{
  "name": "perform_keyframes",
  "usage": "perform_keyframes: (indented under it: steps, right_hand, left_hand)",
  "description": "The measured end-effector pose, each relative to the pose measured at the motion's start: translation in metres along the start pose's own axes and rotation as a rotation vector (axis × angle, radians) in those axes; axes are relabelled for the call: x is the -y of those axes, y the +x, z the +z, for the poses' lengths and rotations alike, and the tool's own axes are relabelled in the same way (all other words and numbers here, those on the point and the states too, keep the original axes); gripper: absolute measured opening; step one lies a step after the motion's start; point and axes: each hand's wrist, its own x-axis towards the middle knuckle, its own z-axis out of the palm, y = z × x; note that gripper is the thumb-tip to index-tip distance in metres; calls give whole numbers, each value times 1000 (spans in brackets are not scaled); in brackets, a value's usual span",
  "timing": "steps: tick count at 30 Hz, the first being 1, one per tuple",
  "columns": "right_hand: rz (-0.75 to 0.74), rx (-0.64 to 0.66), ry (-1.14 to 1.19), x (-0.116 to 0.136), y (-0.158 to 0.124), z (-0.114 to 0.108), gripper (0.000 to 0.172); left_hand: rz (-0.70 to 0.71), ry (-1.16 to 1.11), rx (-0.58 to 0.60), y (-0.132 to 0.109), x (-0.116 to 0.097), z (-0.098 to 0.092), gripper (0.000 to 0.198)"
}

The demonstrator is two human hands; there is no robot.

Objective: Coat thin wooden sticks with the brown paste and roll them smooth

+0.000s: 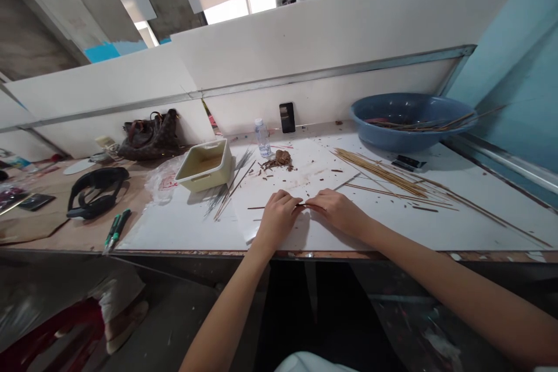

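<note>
My left hand [279, 215] and my right hand [335, 210] meet near the front edge of the white-covered table, fingertips pinched close together. Between them runs a thin brown stick [256, 208], whose left end sticks out past my left hand; both hands are closed on it. What coats the stick under my fingers is too small to make out. Just beyond my hands sits a lump of brown clay-like paste [283, 157] with crumbs and short rolled bits around it. To the right lies a bundle of thin tan sticks [379, 172], some spread loose.
A pale yellow tub [204, 179] stands at left beside grey wires [229, 186]. Behind are a water bottle [262, 138] and a phone [287, 117]. A blue basin [399, 138] holding sticks is back right. Green-handled cutters [117, 229], a black headset [96, 192] and a handbag [152, 136] lie left.
</note>
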Motion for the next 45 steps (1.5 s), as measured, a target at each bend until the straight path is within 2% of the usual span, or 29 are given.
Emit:
perform_keyframes:
  steps: [2,8,20,27,37,41,45]
  right_hand:
    - [19,5,4,0,0,-1,21]
    - [24,11,17,3,1,-5,21]
    - [27,-12,-19,1,1,-1,19]
    - [-48,-34,7,3,2,-6,22]
    - [-91,-51,41,-1,1,-1,21]
    - [-125,-11,36,1,1,-4,30]
    - [-82,-15,37,-2,0,-7,25]
  left_hand:
    - [-9,10,-15,0,0,-1,15]
    - [24,25,10,1,-2,-4,4]
    - [24,33,-14,-3,0,-2,2]
    - [23,7,-13,-3,-1,-3,5]
    - [23,19,-10,-3,-3,-2,10]
    - [25,9,-16,-3,-3,-1,8]
    - [24,-1,-29,-4,-3,-1,7]
